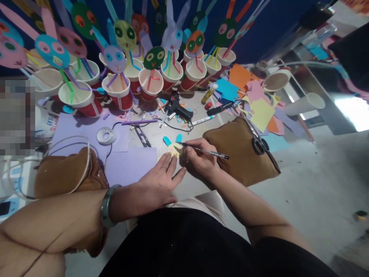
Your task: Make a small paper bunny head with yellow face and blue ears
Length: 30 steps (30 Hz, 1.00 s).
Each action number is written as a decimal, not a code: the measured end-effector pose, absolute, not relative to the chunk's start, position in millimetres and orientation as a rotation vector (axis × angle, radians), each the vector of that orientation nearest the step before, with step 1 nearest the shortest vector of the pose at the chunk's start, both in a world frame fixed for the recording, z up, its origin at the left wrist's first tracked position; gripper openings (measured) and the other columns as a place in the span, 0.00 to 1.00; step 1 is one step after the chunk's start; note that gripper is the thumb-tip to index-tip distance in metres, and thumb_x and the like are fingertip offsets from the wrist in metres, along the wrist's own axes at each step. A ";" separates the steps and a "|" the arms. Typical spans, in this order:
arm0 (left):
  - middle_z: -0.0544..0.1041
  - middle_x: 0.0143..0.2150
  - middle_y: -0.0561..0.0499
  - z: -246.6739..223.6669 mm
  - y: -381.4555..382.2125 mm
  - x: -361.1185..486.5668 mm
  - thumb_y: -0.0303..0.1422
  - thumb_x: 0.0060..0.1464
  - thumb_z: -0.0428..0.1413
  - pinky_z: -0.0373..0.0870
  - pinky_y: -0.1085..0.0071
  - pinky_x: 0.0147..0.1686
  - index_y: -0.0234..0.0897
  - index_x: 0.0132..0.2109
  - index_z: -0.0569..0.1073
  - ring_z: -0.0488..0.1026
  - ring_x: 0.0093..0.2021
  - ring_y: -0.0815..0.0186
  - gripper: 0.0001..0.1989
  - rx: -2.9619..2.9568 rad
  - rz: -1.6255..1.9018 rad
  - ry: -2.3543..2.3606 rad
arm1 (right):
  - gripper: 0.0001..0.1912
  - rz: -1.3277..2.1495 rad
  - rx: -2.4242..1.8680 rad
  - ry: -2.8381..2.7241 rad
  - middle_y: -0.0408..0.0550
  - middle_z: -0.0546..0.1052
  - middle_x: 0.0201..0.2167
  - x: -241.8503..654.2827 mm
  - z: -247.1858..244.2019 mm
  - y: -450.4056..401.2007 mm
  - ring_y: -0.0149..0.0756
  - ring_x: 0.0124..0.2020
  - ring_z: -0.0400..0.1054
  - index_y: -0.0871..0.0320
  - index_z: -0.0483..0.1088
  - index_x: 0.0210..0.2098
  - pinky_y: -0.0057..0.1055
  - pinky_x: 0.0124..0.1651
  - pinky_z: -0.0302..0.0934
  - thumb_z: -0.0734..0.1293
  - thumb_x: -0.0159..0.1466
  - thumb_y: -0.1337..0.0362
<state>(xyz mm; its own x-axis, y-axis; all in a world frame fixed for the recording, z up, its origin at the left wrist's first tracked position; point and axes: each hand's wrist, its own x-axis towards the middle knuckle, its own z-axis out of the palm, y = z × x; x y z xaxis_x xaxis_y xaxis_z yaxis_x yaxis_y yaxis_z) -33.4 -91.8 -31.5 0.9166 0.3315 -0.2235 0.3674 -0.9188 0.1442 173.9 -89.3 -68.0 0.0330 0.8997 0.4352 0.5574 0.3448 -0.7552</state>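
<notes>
A small yellow paper face with two blue ears lies on the grey table in front of me. The spread fingers of my left hand rest on its lower edge and on the table, holding nothing. In my right hand is a black-and-clear pen, pinched between thumb and fingers, its tip at the right side of the face. Left of my left hand lies a purple paper sheet.
Red-and-white cups with paper animal heads on straws line the back. Beyond the face lie a black glue gun and a purple cutter. Black-handled scissors rest on a brown cushion at right. Coloured paper scraps lie behind it.
</notes>
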 end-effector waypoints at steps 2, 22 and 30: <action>0.61 0.70 0.16 -33.4 -93.2 -35.2 0.56 0.54 0.63 0.54 0.39 0.69 0.24 0.71 0.61 0.61 0.71 0.29 0.51 2.915 -0.220 0.540 | 0.03 0.465 -1.341 -1.636 0.40 0.79 0.23 173.2 -68.5 -89.9 0.28 0.19 0.70 0.55 0.73 0.39 0.27 0.26 0.66 0.67 0.66 0.64; 0.65 0.69 0.19 -35.5 -98.0 -36.6 0.58 0.47 0.67 0.54 0.45 0.71 0.23 0.70 0.61 0.64 0.70 0.34 0.55 2.959 -0.030 0.635 | 0.06 0.570 -1.412 -1.878 0.50 0.86 0.38 173.2 -65.4 -94.5 0.37 0.33 0.81 0.54 0.71 0.38 0.31 0.35 0.73 0.68 0.65 0.58; 0.64 0.69 0.20 -35.7 -101.0 -34.2 0.58 0.44 0.69 0.51 0.42 0.72 0.23 0.69 0.61 0.62 0.70 0.32 0.57 2.899 0.011 0.701 | 0.05 0.601 -1.348 -1.882 0.49 0.86 0.38 173.3 -67.7 -97.7 0.37 0.36 0.82 0.53 0.71 0.39 0.32 0.37 0.75 0.68 0.65 0.60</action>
<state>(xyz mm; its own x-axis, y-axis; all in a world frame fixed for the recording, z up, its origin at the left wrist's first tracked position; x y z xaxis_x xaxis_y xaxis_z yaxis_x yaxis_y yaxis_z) -34.2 -101.0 -35.7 0.8902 0.4545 -0.0303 0.4534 -0.8776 0.1556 173.3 -97.7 -67.7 -0.1821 0.9393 0.2908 0.5966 0.3406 -0.7266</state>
